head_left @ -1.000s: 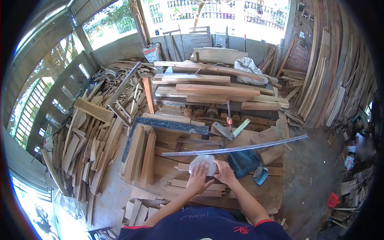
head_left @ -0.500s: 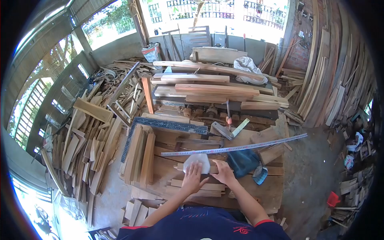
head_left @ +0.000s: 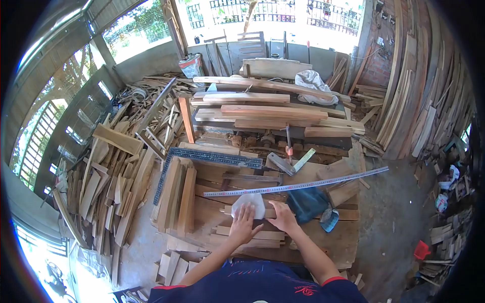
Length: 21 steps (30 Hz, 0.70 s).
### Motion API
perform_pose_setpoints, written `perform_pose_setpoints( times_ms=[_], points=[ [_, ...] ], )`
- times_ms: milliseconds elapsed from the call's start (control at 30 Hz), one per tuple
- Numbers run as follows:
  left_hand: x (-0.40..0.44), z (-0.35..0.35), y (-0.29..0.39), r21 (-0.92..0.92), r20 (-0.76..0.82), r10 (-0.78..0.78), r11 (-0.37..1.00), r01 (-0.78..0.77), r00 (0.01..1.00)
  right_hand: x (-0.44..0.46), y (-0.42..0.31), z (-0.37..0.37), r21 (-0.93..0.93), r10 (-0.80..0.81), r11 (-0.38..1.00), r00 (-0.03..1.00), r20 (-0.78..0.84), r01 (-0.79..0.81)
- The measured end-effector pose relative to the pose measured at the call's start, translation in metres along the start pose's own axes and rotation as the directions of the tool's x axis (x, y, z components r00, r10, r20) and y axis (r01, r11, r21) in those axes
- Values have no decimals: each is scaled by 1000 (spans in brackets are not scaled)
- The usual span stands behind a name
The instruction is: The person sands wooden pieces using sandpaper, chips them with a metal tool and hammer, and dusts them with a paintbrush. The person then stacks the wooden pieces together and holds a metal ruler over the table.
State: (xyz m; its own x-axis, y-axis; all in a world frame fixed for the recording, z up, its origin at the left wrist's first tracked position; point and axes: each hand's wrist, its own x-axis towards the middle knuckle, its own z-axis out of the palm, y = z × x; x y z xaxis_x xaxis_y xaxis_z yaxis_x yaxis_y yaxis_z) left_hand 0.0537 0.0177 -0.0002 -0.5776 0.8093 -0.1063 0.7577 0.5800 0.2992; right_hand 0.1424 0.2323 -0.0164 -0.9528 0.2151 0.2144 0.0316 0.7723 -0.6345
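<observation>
head view: left hand (head_left: 243, 222) lies over a white, many-sided flat pad (head_left: 250, 201), fingers open and laid flat, pressing rather than gripping, likely to keep it down on the pale brown narrow wooden strip (head_left: 227, 209) under it. right hand (head_left: 282, 217) has thumb and fingers closed round the strip's right end, apparently to steady it. pad and strip sit near the middle of the brown wooden bench top (head_left: 206, 206), square before the body, probably for even reach. white marked measuring strip (head_left: 298, 188) lies slantwise just beyond the pad, out of the hands' way. dark blue-green crumpled cloth (head_left: 305, 204) beside right hand. light brown cut wood strips (head_left: 268, 236) lie side by side nearer the body, seemingly for easy pick-up.
</observation>
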Motion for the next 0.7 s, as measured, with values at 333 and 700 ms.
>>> perform_pose_setpoints(
  times_ms=[333,700],
  points=[
    [-3,12,1,-26,-32,62,998,-62,998,-1,4,2,-13,-10,1000,1000,10,10],
    [-1,9,10,-32,-5,44,999,-45,999,55,-69,-103,389,-131,906,985,-112,165]
  ],
)
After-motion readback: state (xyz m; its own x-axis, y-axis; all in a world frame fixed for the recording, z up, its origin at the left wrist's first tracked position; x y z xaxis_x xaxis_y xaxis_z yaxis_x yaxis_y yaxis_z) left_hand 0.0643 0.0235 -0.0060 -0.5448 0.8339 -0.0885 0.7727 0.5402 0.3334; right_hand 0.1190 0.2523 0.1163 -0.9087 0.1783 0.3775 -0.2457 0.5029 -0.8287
